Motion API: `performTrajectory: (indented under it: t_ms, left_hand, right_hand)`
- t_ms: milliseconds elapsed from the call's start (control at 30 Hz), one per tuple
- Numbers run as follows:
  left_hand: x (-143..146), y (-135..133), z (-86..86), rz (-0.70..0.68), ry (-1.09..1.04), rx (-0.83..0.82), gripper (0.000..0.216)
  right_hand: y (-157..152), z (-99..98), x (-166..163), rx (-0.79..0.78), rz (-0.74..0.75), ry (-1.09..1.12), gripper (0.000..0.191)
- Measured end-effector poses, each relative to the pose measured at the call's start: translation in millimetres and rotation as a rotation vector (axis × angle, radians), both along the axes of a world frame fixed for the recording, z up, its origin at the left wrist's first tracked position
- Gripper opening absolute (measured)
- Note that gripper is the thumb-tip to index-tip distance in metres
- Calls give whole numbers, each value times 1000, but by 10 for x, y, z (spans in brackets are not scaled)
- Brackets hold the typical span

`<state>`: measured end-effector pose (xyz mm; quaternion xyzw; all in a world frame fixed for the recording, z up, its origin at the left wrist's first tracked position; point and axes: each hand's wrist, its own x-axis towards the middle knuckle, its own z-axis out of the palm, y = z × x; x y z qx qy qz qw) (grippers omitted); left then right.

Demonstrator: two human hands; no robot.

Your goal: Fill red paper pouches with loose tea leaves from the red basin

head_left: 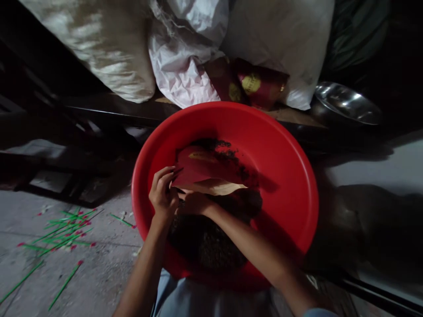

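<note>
A dark red paper bag (208,169) with a yellow label and a tan inner side lies tilted inside a large red plastic basin (291,176). Its loose edge gapes toward me. My left hand (164,190) is closed on the bag's left edge, thumb and fingers pinching it. Just right of it, my right hand (196,203) is curled at the bag's lower edge, close to the left thumb. The right fingertips are mostly hidden, so what they grip does not show. Under both hands, dark loose crumbly material (218,246) covers the basin's bottom and clings to its far wall.
Behind the basin, large white sacks (188,75) stand on a dark ledge (112,110) beside more dark red bags (257,83). A shiny metal bowl (350,103) sits at right. Green sticks with red tips (66,233) are scattered on the grey floor at left.
</note>
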<state>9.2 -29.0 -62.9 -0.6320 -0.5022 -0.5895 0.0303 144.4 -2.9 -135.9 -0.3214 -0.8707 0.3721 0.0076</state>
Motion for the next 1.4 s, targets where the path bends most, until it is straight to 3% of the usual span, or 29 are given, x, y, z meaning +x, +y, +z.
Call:
performTrajectory:
  t_ms: [100,200,433,567,633,733,833,900,1033,1167,1300,1400]
  left_hand:
    - [-29,-23,-39,-3,5,-9,38]
    - [-8,-13,-54,-20,-7,-38,38]
    - [74,78,-38,-54,-14,-40,31]
    - [128,81,46,-80,42,-64,27]
    - [160,66,107,-67,101,-78,25]
    - [199,44,173,-28,165,-109,22]
    - [218,47,191,-25,159,-110,19]
    - [227,64,189,-41,143,-105,18]
    - [271,117,179,-39,114,-125,16]
    - [333,136,148,-55,66,-152,18]
    - [361,135,111,-92,15,-171,17]
    - [336,146,109,-74,-42,-161,17]
  right_hand:
    - [-94,29,-111,79,109,-89,79]
    - [-223,94,29,148,108,-121,68]
    - [-553,173,462,114,-259,-135,52]
    - [-645,304,708,26,-378,-58,44]
    - [-674,527,851,-8,-394,21,39]
    - [-653,1064,1067,15,-370,243,30]
    - [-471,1581,1165,185,-381,412,27]
    - [-267,1750,1104,345,-460,369,30]
    - [137,1704,820,537,-603,117,32]
    - [186,1686,773,505,-575,284,24]
    - [-33,1669,1257,497,-741,528,30]
    - [-81,1344,1833,339,-1029,379,36]
